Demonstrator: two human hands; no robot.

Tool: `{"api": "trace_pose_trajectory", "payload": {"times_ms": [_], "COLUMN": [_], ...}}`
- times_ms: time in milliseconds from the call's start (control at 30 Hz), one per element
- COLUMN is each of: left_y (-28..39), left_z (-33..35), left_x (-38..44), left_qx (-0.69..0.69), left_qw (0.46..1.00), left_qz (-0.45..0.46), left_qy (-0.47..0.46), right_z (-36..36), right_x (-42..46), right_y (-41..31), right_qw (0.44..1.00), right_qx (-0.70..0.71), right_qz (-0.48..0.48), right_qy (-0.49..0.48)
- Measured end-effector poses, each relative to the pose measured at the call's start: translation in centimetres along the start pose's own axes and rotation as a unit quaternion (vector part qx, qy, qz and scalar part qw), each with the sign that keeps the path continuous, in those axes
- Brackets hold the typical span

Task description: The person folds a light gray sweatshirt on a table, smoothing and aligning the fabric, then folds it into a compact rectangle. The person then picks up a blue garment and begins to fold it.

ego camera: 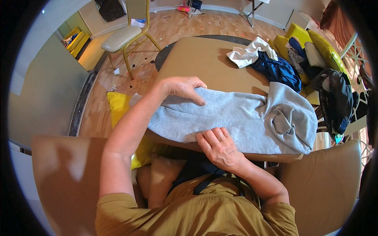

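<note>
A light grey knit garment (233,118) lies lengthwise along the near side of a tan padded surface (200,62) before me. Its left part is folded fairly flat, while the right end is bunched into a twisted heap. My left hand (186,90) rests at the garment's far left edge, its thumb on top of the cloth and spread from the fingers. Down by the near edge, my right hand (220,149) touches the cloth with bent fingers. Its thumb is hidden, so whether it pinches the fabric cannot be told.
At the far right of the padded surface lie a white cloth (251,53) and a dark blue garment (276,70). Yellow cushions (327,50) and piled clothes stand beyond. Dark clothing (335,97) hangs at right. A yellow pillow (118,106) and gold-framed chair (127,32) are leftward.
</note>
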State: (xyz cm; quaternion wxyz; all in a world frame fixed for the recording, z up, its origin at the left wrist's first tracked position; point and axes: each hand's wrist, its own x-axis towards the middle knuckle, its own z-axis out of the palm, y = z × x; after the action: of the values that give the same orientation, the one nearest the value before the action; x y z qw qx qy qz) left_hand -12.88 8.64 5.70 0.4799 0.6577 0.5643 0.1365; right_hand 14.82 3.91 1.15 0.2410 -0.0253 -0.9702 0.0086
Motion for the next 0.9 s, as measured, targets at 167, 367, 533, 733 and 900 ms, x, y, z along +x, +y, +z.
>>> {"api": "trace_pose_trajectory", "payload": {"times_ms": [167,367,533,733,900], "left_y": [-0.9,1.9,4.1,4.7,6.2], "left_z": [0.5,1.1,3.5,4.7,4.9], "left_x": [0.1,-0.9,-0.1,-0.4,-1.4], "left_qx": [0.039,0.121,0.212,0.182,0.108], "left_qw": [0.995,0.991,0.976,0.982,0.991], "left_qz": [0.026,0.006,-0.003,0.017,0.037], "left_qy": [0.086,0.054,0.052,0.053,0.069], "right_z": [0.2,0.1,0.0,0.3,0.5], "right_x": [-0.4,-0.9,-0.8,-1.0,-0.9], "right_y": [-0.2,-0.2,-0.3,-0.2,-0.2], "right_qw": [1.0,1.0,1.0,1.0,1.0], "right_qx": [-0.009,-0.005,0.0,0.022,0.027], "right_qz": [-0.003,-0.027,-0.014,-0.006,0.0], "right_qy": [0.009,0.002,-0.007,-0.001,0.008]}}
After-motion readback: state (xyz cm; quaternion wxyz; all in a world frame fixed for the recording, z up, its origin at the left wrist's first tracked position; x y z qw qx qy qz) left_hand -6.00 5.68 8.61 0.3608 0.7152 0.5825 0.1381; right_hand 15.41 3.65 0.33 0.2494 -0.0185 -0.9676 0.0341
